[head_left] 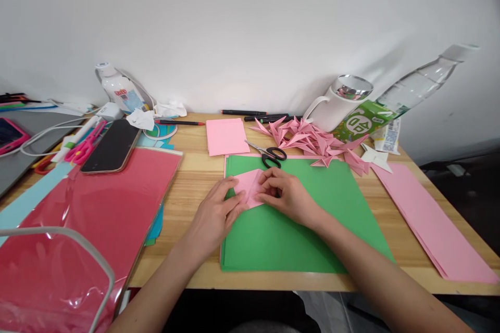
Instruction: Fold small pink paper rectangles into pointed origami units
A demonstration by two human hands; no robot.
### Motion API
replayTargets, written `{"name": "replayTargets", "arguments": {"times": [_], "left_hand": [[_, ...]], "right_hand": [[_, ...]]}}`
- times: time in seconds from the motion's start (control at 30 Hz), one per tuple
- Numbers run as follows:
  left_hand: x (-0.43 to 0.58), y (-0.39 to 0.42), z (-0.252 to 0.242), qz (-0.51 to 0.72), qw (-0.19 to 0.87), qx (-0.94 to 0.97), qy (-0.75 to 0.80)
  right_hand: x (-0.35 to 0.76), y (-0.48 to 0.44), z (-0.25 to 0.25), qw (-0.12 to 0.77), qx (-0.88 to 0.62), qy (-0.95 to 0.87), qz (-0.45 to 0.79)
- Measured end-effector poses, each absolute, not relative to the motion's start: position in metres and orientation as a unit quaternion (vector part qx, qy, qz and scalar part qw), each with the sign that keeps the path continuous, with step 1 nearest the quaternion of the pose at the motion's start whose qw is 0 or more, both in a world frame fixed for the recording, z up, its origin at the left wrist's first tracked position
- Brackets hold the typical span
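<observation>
A pink square of paper (247, 183) with creases lies on a green sheet (304, 239) between my hands. My left hand (221, 208) is closed on its left and lower edges, thumb and fingers pressing the paper. With fingertips pinched together, my right hand (283, 192) grips the right side. Black-handled scissors (273, 157) rest just beyond the paper, blades pointing up and left. Behind them sits a stack of pink squares (227, 136). Several folded pink paper pieces with sharp points (308, 138) are heaped to the right.
Left: a red sheet pack (136, 208), a phone (112, 146), pink scissors (86, 145) and a white bottle (121, 91). Right: a white mug (339, 104), a green carton (361, 119), a clear bottle (424, 83) and pink strips (433, 223). Pens (244, 112) lie along the wall.
</observation>
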State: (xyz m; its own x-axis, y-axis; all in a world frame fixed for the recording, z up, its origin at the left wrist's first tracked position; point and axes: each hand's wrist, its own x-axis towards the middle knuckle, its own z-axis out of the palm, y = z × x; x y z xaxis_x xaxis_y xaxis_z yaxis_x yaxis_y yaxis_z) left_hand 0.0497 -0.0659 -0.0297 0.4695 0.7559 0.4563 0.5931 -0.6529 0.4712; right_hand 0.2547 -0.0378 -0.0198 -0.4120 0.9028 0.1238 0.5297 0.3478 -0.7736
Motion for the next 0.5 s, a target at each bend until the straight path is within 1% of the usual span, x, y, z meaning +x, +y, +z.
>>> {"name": "replayTargets", "arguments": {"times": [0.5], "left_hand": [[0.0541,-0.0652,-0.0307,0.356,0.123,0.831,0.41]], "right_hand": [[0.2455,-0.0392,-0.0153,0.289,-0.526,-0.724,0.34]]}}
